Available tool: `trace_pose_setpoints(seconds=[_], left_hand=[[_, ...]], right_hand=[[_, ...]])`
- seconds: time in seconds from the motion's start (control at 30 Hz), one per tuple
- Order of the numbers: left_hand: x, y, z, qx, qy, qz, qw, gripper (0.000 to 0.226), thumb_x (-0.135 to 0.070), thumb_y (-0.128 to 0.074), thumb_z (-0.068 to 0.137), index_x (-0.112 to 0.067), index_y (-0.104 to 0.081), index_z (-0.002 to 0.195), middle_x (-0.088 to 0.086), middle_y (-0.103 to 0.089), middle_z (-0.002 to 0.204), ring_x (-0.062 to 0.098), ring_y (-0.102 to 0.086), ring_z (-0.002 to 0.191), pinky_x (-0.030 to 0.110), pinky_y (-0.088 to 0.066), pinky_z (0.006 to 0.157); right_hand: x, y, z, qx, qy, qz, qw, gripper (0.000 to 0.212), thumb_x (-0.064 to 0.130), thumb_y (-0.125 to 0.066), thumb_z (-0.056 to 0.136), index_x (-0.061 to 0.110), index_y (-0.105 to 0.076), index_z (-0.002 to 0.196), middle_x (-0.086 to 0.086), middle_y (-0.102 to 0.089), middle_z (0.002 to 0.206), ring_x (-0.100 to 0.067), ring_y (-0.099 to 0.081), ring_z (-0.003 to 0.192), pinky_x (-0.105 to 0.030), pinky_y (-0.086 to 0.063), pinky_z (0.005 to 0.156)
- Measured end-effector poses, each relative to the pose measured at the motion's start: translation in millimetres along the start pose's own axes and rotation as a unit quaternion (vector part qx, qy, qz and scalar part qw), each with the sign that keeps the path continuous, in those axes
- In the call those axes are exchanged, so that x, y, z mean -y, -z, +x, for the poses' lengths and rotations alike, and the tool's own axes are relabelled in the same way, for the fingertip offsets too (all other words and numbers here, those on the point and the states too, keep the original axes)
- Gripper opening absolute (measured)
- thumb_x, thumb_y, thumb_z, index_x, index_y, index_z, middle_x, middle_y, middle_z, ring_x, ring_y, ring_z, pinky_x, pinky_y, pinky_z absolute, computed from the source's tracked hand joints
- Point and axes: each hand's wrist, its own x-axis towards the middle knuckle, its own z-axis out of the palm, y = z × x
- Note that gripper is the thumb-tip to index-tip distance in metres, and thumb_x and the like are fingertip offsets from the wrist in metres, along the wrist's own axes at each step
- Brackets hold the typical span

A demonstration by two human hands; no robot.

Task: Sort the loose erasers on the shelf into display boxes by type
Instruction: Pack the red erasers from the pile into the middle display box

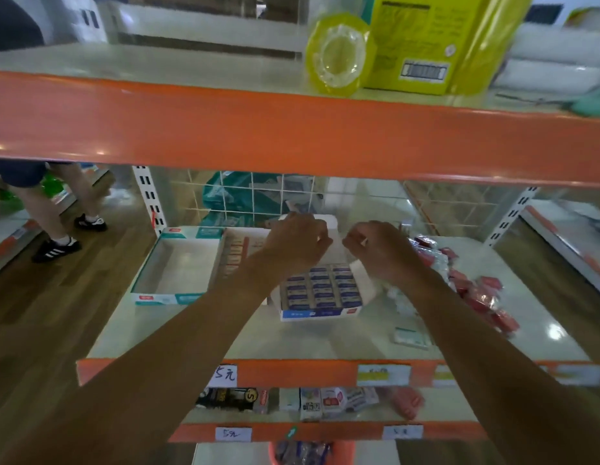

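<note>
Left hand and right hand curled; I cannot tell whether either grip holds anything. Withdrawing could drag the blue eraser box toward 6 o'clock.

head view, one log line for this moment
left hand: at back of blue eraser box, fingers curled | right hand: same | teal box: empty | red packets: loose at right

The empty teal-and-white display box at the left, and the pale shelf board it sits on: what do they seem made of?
The empty teal-and-white display box is probably printed cardboard with a matte finish: its walls are thin and folded, with sharp creased corners. The pale shelf board looks hard and glossy, perhaps painted metal or laminate: it shows bright reflected light spots.
</note>
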Motion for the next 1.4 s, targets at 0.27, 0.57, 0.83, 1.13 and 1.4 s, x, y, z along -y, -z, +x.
trace_pose_setpoints(seconds=[0.27, 0.57, 0.83, 1.13, 1.4], left_hand=[[-70.7, -30.9, 34.5, 0.04, -0.063, -0.009, 0.997, 0.029, -0.033, -0.047, 0.094, -0.014, -0.069, 0.098, 0.007, -0.066, 0.093, 0.025, -0.059, 0.089, 0.041, -0.052, 0.08], [-146.2, -66.4, 55.5, 0.067, -0.129, -0.001, 0.989, 0.029, -0.025, -0.044, 0.094, -0.012, -0.069, 0.094, 0.006, -0.065, 0.085, 0.022, -0.06, 0.079, 0.034, -0.052, 0.07], [-191.2, -96.4, 55.8, 0.079, -0.187, -0.024, 0.979, 0.013, -0.017, -0.06, 0.087, -0.014, -0.071, 0.092, 0.004, -0.067, 0.094, 0.024, -0.061, 0.094, 0.037, -0.049, 0.086], [-208.6, -116.8, 57.5, 0.095, -0.169, 0.016, 0.981, 0.013, -0.015, -0.057, 0.086, -0.014, -0.067, 0.095, 0.006, -0.063, 0.097, 0.023, -0.057, 0.095, 0.037, -0.048, 0.08], [-221.5, -130.4, 61.7, 0.128, -0.179, 0.033, 0.975, 0.023, -0.019, -0.064, 0.085, -0.009, -0.067, 0.105, 0.012, -0.057, 0.108, 0.028, -0.049, 0.108, 0.038, -0.046, 0.084]], right_hand=[[-71.1, 46.0, -41.2, -0.034, -0.046, -0.033, 0.998, 0.027, 0.037, -0.056, 0.093, 0.015, -0.07, 0.1, -0.007, -0.07, 0.095, -0.022, -0.063, 0.084, -0.031, -0.046, 0.072], [-156.3, 69.2, -82.5, 0.003, -0.165, -0.089, 0.982, 0.029, 0.024, -0.05, 0.096, 0.028, -0.06, 0.122, 0.003, -0.061, 0.118, -0.019, -0.055, 0.11, -0.029, -0.04, 0.09], [-191.5, 68.3, -102.6, 0.09, -0.186, -0.097, 0.974, 0.022, 0.041, -0.06, 0.086, 0.034, -0.065, 0.106, -0.001, -0.064, 0.11, -0.023, -0.059, 0.097, -0.037, -0.051, 0.085], [-202.9, 66.4, -101.6, 0.069, -0.15, -0.119, 0.979, 0.022, 0.031, -0.063, 0.081, 0.023, -0.066, 0.1, 0.0, -0.059, 0.097, -0.021, -0.051, 0.097, -0.037, -0.047, 0.085], [-218.3, 73.4, -110.5, 0.021, -0.168, -0.105, 0.98, 0.03, 0.034, -0.056, 0.085, 0.026, -0.069, 0.111, -0.003, -0.06, 0.093, -0.023, -0.054, 0.094, -0.032, -0.05, 0.078]])
